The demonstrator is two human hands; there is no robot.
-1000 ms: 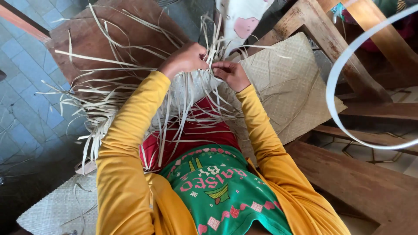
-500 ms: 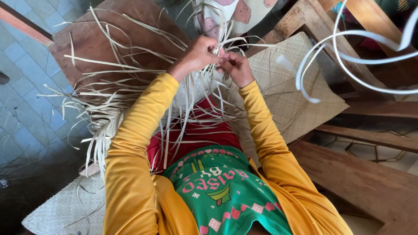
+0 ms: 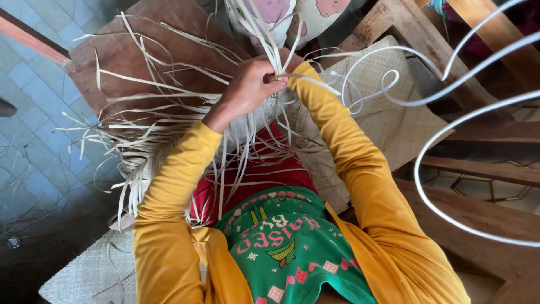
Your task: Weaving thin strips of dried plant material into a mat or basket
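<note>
While we are looking down from above, the blue tiled floor (image 3: 34, 141) is showing along the left edge of the frame, and a brown board (image 3: 140, 50) is lying in the upper left with pale straw strips (image 3: 140, 135) fanning out across it and spilling off its near edge. Moving toward the centre, our left hand (image 3: 247, 90) is closing around a bundle of those strips at the top middle of the frame, fingers curled tight and pinching them where they gather. Just beside it, our right hand (image 3: 292, 70) is mostly hiding behind the left one and the strips, so we cannot tell whether it is gripping or open; only its yellow sleeve (image 3: 349, 163) is showing clearly. Below the hands, loose strips are hanging down over the red cloth (image 3: 270, 169) on our lap.

Further right, a woven mat (image 3: 388, 112) is lying under our right arm, and thin white strands (image 3: 450, 146) are looping through the air close to the camera. Wooden beams (image 3: 484, 169) are crossing the right side.

We are judging that the dry strips could crease or snap if the pinch twists them sharply, and that the free ends, lying crossed and tangled at the left, could snag one another and pull the gathered bundle loose.
</note>
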